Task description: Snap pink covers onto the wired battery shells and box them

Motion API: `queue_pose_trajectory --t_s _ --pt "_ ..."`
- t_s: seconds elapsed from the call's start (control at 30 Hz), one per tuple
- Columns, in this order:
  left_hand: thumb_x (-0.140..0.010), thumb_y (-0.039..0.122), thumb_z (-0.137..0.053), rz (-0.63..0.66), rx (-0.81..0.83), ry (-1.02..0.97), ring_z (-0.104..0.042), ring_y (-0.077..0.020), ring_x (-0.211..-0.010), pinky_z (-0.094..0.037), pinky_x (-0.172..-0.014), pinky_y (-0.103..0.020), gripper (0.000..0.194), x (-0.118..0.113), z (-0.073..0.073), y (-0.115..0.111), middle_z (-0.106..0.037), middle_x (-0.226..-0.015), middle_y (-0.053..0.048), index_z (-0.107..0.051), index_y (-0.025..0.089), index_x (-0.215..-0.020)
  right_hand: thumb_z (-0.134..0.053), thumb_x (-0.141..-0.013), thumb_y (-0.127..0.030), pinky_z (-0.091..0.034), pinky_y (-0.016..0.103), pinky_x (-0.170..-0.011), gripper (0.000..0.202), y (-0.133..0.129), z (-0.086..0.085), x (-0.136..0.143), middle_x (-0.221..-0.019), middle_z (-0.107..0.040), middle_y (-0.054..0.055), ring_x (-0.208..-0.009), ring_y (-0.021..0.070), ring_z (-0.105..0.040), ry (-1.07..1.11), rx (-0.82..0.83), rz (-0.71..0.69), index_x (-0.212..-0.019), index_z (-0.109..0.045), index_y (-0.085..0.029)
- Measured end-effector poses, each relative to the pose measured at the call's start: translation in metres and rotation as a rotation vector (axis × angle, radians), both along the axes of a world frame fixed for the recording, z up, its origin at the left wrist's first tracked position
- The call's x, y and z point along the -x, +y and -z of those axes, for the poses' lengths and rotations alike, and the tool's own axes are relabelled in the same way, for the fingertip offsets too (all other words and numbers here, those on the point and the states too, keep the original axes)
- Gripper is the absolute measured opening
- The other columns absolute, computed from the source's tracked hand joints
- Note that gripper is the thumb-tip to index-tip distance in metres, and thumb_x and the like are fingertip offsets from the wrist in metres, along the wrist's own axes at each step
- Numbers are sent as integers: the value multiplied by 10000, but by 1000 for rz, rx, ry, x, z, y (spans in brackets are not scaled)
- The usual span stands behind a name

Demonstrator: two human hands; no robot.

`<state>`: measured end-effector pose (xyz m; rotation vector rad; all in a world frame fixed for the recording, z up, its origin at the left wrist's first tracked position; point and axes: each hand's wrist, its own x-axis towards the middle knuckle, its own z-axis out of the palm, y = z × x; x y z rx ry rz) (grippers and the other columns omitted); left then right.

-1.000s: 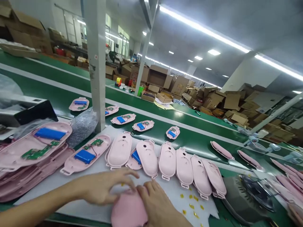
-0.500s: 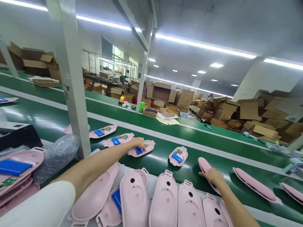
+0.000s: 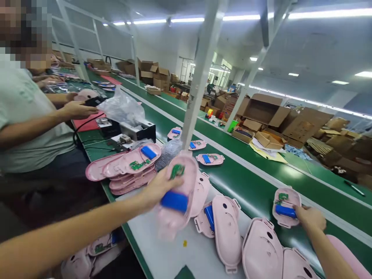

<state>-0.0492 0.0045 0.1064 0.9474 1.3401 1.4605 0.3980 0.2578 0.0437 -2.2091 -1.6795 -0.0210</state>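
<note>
In the head view my left hand (image 3: 159,188) is closed on the side of an oval pink plastic shell (image 3: 188,170), held up over the white work surface. Inside it are a blue battery pack (image 3: 174,201) and a green circuit board (image 3: 176,170); motion smears its lower end. My right hand (image 3: 313,217) grips the right edge of a second pink shell (image 3: 279,221) on the green belt, with a blue battery (image 3: 285,210) inside. Bare pink shells (image 3: 228,232), each with a dark round spot, lie side by side between the hands.
A stack of pink shells (image 3: 132,162) stands at the left beside black electrical boxes (image 3: 136,130). A co-worker (image 3: 31,112) handles a part there. A white metal post (image 3: 200,77) rises beside the belt (image 3: 241,182), where more shells lie. Cardboard boxes (image 3: 264,110) stand beyond.
The view has swung left, bringing the co-worker into sight. My left hand has lifted a pink shell off the belt. My right hand has moved from a closed pink casing to an open shell.
</note>
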Motion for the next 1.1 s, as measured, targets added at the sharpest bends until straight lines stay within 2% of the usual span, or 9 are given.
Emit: queue_pose_trajectory --t_s 0.1,0.17,0.27,0.37,0.43,0.53,0.77,0.93,1.1 --pt "-750 448 -715 -85 262 -284 -676 -265 -905 -565 -753 -379 597 13 44 -86 -683 -1085 -83 -466 233 -1248 -433 -763 -375 -455 421 -733 408 -62 -51 45 -869 -656 173 -905 339 -610 -58 -241 -116 -1043 -633 -156" --pt "-816 504 -614 -75 318 -360 -673 -268 -937 -559 -798 -400 529 19 62 -111 -679 -1093 -83 -466 234 -1245 -488 -734 -409 -440 381 -690 360 -124 -80 99 -897 -640 121 -831 287 -598 -77 -429 -297 -1007 -601 -203" --pt "-895 399 -483 -85 160 -61 -625 -263 -1061 -518 -898 -404 381 36 65 -102 -662 -1124 -92 -492 192 -1214 -484 -773 -385 -405 316 -623 220 -215 -95 192 -873 -596 63 -744 211 -571 -66 -458 -600 -907 -565 -231" --pt "-949 296 -376 -154 -68 688 -603 -251 -1098 -475 -942 -388 338 58 42 -56 -655 -1126 -116 -498 175 -1240 -441 -823 -302 -346 283 -549 124 -268 -84 255 -846 -546 32 -665 173 -537 -106 -363 -654 -875 -528 -230" --pt "-961 257 -388 -136 -73 1105 -627 -268 -1063 -481 -905 -381 355 64 23 -20 -664 -1082 -157 -484 154 -1287 -443 -822 -246 -311 277 -510 83 -284 -69 278 -836 -526 37 -628 170 -525 -150 -358 -612 -864 -510 -221" --pt "-907 169 -511 -82 -9 1318 -658 -309 -976 -502 -818 -386 312 57 10 23 -676 -955 -215 -561 69 -1198 -450 -778 -108 -326 290 -512 146 -303 -37 304 -875 -539 83 -642 195 -539 -246 -425 -628 -876 -500 -204" --pt "-860 336 -633 52 -51 1503 -610 -272 -977 -496 -801 -392 278 53 42 53 -646 -1024 -171 -650 79 -963 -439 -722 17 -430 348 -605 315 -334 42 374 -886 -561 113 -762 251 -554 -409 -451 -958 -959 -516 -176" --pt "-885 273 -564 99 -137 1554 -579 -290 -984 -441 -787 -346 222 75 48 61 -629 -1017 -209 -645 114 -1016 -498 -743 -52 -435 350 -644 308 -330 50 374 -922 -540 97 -800 237 -529 -382 -369 -1073 -1022 -517 -180" --pt "-918 332 -475 32 -177 1575 -515 -327 -1082 -410 -875 -416 296 72 55 63 -564 -1151 -220 -630 116 -1047 -662 -716 -280 -460 376 -739 462 -315 30 365 -1030 -527 84 -913 246 -515 -178 -168 -1127 -1142 -494 -220"
